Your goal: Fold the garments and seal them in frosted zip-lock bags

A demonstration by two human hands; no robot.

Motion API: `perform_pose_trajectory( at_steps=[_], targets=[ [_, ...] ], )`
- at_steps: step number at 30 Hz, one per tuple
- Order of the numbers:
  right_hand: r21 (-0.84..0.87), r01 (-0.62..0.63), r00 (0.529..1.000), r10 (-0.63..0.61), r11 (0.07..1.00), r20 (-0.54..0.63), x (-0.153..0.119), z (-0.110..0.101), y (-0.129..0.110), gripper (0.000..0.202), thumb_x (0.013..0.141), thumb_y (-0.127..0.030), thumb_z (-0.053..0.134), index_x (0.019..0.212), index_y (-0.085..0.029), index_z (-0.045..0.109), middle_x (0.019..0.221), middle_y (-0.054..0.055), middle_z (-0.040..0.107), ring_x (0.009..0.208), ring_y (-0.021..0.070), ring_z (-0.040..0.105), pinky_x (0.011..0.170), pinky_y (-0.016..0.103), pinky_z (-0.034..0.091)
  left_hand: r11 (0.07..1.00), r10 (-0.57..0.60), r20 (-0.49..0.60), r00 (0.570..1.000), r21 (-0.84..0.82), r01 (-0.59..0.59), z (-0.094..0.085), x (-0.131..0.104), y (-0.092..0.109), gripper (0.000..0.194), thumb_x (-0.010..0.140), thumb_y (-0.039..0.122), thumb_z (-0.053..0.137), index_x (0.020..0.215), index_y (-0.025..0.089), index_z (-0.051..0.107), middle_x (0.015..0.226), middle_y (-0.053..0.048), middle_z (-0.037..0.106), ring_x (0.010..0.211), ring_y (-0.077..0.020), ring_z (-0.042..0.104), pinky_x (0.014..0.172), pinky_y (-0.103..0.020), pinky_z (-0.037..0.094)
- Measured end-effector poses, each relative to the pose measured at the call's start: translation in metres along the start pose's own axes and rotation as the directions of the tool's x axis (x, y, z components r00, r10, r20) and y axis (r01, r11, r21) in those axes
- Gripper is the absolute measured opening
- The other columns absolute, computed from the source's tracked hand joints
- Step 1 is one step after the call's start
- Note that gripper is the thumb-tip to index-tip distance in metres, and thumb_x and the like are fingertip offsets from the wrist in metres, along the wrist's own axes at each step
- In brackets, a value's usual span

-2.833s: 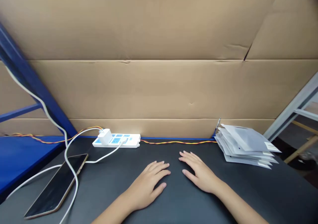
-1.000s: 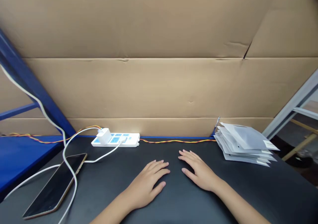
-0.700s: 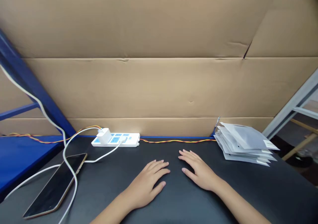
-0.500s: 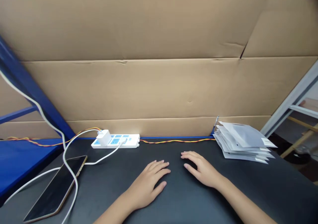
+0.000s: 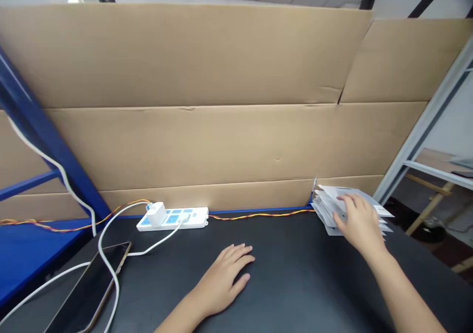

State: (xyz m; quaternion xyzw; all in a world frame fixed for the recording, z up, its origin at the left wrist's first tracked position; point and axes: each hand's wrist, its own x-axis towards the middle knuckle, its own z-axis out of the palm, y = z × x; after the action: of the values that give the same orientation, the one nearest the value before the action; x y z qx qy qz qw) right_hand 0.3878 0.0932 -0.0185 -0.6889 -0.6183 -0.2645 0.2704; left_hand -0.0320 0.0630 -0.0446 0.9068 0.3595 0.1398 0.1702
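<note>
My left hand (image 5: pixel 226 280) lies palm down on the black tabletop (image 5: pixel 281 279), fingers stretched out and holding nothing. Over at the right, my right hand (image 5: pixel 360 224) is at the stack of thin white packets or sheets (image 5: pixel 325 209), its fingers spread above the top one. Whether the fingertips touch it I cannot tell. The hand covers the middle of the stack, while its layered left edge and a label at its right side show.
A white power strip (image 5: pixel 199 217) with a plugged-in adapter (image 5: pixel 157 215) stands at the back left. White cables (image 5: pixel 116 283) cross a dark phone or tablet (image 5: pixel 86 293). A pen (image 5: pixel 314 186) leans behind the stack. Cardboard (image 5: pixel 221 146) walls the back.
My right hand has moved from the middle of the table to the right, over the stack. My left hand stays in place. The view has tilted up and shifted slightly right.
</note>
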Motion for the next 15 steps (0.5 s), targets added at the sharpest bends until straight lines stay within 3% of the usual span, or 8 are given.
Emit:
perform_pose_trajectory(
  at_steps=[2, 4, 7, 11, 13, 15],
  targets=[
    [0.001, -0.071, 0.997, 0.071, 0.997, -0.006, -0.003, 0.006, 0.021, 0.029, 0.086, -0.035, 0.048, 0.106, -0.017, 0.059, 0.106, 0.017, 0.064, 0.103, 0.0369, 0.059, 0.082, 0.05, 0.048, 1.0, 0.003, -0.002, 1.0, -0.006, -0.003, 0.0, 0.0, -0.001, 0.04, 0.099, 0.027, 0.05, 0.138, 0.034, 0.051, 0.152, 0.0, 0.046, 0.143, -0.0254, 0.038, 0.119, -0.054, 0.03],
    [0.05, -0.086, 0.994, 0.089, 0.995, -0.057, -0.005, 0.009, 0.031, 0.019, 0.087, -0.033, 0.047, 0.093, -0.019, 0.059, 0.093, 0.013, 0.065, 0.09, 0.0326, 0.061, 0.077, 0.045, 0.048, 1.0, 0.008, -0.008, 1.0, -0.017, -0.008, 0.001, -0.001, -0.002, 0.04, 0.099, 0.026, 0.05, 0.138, 0.034, 0.051, 0.152, -0.001, 0.047, 0.143, -0.026, 0.038, 0.119, -0.054, 0.029],
    [0.112, -0.031, 0.985, 0.049, 0.993, -0.163, -0.004, 0.002, 0.022, 0.013, 0.088, -0.026, 0.045, 0.083, -0.022, 0.057, 0.088, 0.011, 0.066, 0.089, 0.0308, 0.061, 0.082, 0.045, 0.045, 0.997, -0.003, -0.017, 1.0, -0.082, 0.002, 0.001, -0.001, -0.001, 0.035, 0.098, 0.028, 0.051, 0.133, 0.034, 0.056, 0.15, -0.001, 0.049, 0.143, -0.027, 0.038, 0.12, -0.055, 0.026],
    [0.291, 0.2, 0.968, -0.143, 0.936, -0.207, -0.006, -0.028, -0.032, 0.015, 0.09, -0.019, 0.049, 0.079, -0.024, 0.058, 0.085, 0.009, 0.067, 0.084, 0.0269, 0.062, 0.08, 0.042, 0.047, 0.934, -0.096, -0.011, 0.995, -0.347, 0.086, 0.002, 0.0, 0.007, 0.028, 0.098, 0.038, 0.052, 0.123, 0.032, 0.062, 0.137, -0.002, 0.06, 0.136, -0.0249, 0.046, 0.118, -0.049, 0.03],
    [0.375, 0.324, 0.944, -0.272, 0.868, -0.184, -0.017, -0.043, -0.074, 0.019, 0.092, -0.017, 0.047, 0.08, -0.026, 0.06, 0.081, 0.006, 0.066, 0.08, 0.0232, 0.063, 0.074, 0.037, 0.049, 0.822, -0.143, -0.002, 0.99, -0.558, 0.118, 0.003, 0.003, 0.013, 0.033, 0.099, 0.045, 0.05, 0.126, 0.029, 0.06, 0.13, -0.005, 0.065, 0.126, -0.0231, 0.056, 0.113, -0.043, 0.039],
    [0.486, 0.447, 0.882, -0.461, 0.751, -0.097, -0.037, -0.053, -0.119, 0.024, 0.094, -0.013, 0.044, 0.084, -0.026, 0.062, 0.08, 0.006, 0.065, 0.076, 0.0217, 0.061, 0.069, 0.035, 0.048, 0.657, -0.165, 0.02, 0.986, -0.743, 0.125, 0.005, 0.006, 0.017, 0.042, 0.099, 0.051, 0.046, 0.13, 0.025, 0.056, 0.126, -0.007, 0.067, 0.116, -0.0225, 0.064, 0.108, -0.041, 0.045]
  ],
)
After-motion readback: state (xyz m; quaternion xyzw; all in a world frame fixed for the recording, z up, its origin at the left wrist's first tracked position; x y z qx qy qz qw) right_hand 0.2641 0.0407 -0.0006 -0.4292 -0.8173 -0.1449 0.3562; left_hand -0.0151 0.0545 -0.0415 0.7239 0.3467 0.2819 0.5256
